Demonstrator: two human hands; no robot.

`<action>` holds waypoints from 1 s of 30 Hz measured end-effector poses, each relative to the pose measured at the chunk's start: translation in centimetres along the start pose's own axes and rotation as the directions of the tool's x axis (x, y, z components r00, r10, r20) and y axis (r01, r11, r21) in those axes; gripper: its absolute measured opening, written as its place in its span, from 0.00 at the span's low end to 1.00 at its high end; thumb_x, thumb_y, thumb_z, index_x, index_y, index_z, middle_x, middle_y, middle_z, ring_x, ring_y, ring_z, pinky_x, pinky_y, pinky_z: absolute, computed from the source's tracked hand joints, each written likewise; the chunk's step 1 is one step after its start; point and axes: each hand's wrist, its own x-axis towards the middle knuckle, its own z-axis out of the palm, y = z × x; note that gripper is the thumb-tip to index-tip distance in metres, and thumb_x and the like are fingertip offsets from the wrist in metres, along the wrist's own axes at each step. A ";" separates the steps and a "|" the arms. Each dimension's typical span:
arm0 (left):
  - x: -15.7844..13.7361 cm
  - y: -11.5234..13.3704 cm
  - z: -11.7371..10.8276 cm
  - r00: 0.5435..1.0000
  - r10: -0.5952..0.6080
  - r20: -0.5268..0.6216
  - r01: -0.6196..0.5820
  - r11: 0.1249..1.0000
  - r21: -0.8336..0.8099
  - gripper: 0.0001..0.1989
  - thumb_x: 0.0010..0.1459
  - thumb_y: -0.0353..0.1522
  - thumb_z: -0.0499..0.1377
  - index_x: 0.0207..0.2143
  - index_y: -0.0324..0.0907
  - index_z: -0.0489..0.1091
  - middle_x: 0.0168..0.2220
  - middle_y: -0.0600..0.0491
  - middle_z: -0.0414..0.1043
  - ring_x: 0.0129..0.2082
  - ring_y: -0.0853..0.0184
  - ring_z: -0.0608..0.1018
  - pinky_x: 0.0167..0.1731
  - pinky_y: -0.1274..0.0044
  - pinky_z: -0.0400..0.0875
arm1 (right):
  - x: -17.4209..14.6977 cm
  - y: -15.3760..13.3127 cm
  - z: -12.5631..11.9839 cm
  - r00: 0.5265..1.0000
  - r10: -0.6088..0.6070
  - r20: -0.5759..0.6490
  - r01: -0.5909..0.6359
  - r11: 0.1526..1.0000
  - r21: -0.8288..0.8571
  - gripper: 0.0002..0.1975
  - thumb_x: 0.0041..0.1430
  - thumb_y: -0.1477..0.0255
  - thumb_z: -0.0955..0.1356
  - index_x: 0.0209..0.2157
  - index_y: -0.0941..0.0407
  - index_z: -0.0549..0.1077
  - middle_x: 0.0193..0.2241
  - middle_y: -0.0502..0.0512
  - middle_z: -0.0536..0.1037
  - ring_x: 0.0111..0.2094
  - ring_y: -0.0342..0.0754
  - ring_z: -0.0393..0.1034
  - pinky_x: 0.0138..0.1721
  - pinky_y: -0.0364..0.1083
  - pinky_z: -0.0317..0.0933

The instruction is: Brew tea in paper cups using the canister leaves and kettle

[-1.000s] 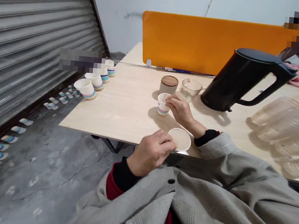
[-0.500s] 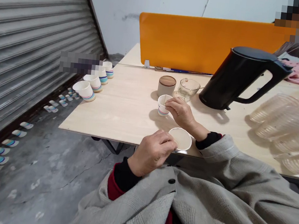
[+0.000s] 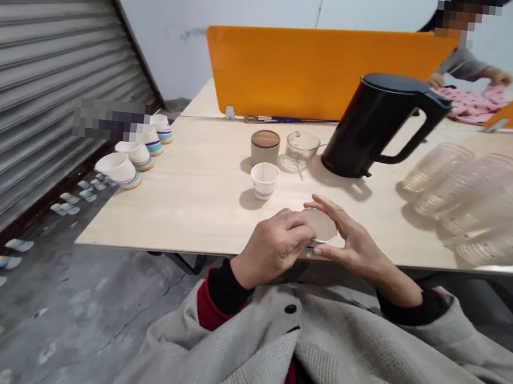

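Near the table's front edge stands a paper cup with a pale inside. My left hand is closed in a pinch at the cup's left rim. My right hand curves round its right side, thumb in front and fingers behind. Just beyond them stands another white paper cup with pink and blue stripes, a thin stick-like thing showing inside it. Behind that are a grey canister with a wooden lid and a ribbed glass cup with something small on its rim.
A black electric kettle stands at back right, with stacked clear plastic cups beyond. Paper cups line the left edge; more lie along the floor by the shutter. An orange divider separates a person handling pink cloth.
My right hand has left the striped cup and come back to the near cup, its fingers now round it. My left hand stays at the rim. The view has turned slightly right.
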 end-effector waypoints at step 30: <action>-2.1 -11.2 -6.1 0.606 -0.793 -0.057 0.744 0.591 -0.312 0.35 0.54 0.42 0.72 0.63 0.45 0.71 0.68 0.39 0.70 0.65 0.48 0.75 0.51 0.61 0.81 | -7.4 8.6 -9.0 0.690 -0.054 -0.722 -0.637 0.429 -0.641 0.50 0.62 0.34 0.64 0.70 0.58 0.67 0.70 0.83 0.64 0.71 0.78 0.59 0.65 0.79 0.53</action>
